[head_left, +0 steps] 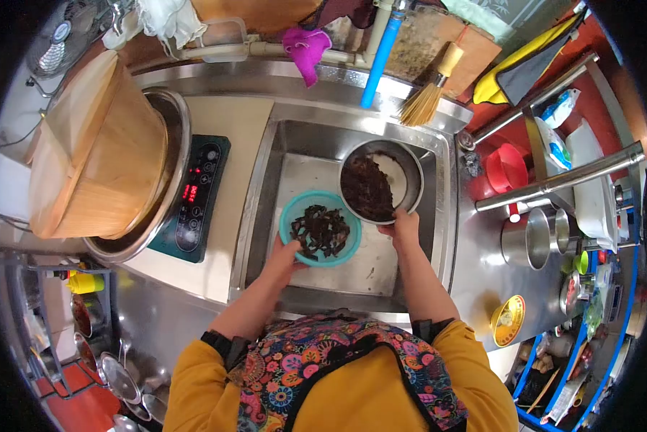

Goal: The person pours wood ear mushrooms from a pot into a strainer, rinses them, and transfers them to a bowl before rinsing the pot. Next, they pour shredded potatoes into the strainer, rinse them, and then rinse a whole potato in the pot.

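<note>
Dark food pieces (367,189) lie in two vessels at our steel sink (316,169): a metal pot (397,171), its rim pinched by our right hand (404,227), and a turquoise basket (285,223), where our left hand's (284,261) thumb presses the rim, other fingers mostly hidden.

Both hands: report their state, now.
Left hand: closed on the rim of the teal basket.
Right hand: closed on the rim of the metal bowl.

I held a round teal bowl (284,229) of loose dark strips (322,232) at eight o'clock from my round steel bowl (416,177), its wet-looking dark clump (367,186) toward nine o'clock.
</note>
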{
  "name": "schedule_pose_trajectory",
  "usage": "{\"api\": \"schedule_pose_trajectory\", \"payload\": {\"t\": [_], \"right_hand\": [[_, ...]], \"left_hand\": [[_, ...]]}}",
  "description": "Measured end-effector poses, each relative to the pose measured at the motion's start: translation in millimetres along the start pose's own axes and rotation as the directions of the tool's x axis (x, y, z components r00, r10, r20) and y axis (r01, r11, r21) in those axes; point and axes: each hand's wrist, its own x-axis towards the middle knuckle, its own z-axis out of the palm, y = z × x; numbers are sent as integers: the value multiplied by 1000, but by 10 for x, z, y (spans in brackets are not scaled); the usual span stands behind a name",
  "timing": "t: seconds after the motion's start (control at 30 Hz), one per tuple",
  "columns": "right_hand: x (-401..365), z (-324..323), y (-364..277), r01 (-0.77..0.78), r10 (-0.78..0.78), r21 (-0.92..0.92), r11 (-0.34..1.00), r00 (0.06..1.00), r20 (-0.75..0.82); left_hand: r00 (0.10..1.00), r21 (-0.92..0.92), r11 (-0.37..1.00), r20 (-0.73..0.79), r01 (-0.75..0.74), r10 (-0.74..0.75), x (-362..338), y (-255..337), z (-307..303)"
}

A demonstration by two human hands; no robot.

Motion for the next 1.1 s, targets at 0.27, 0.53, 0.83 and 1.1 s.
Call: {"api": "schedule_pose_trajectory", "payload": {"t": [0.27,0.53,0.83,1.1], "right_hand": [[30,-221,380,79,-61,-247,966,995,79],[-240,-24,623,-148,194,-149,978,908,372],[341,102,1227,-238,260,-133,962,946,192],[1459,23,977,301,-113,-924,235,953,281]], "left_hand": [[813,212,792,24,-573,582,-265,524,158],[336,567,-530,815,-631,472,-285,391,666],[468,776,323,-41,-541,883,151,580,287],[870,447,874,-337,-189,360,74,-1,-336]]}}
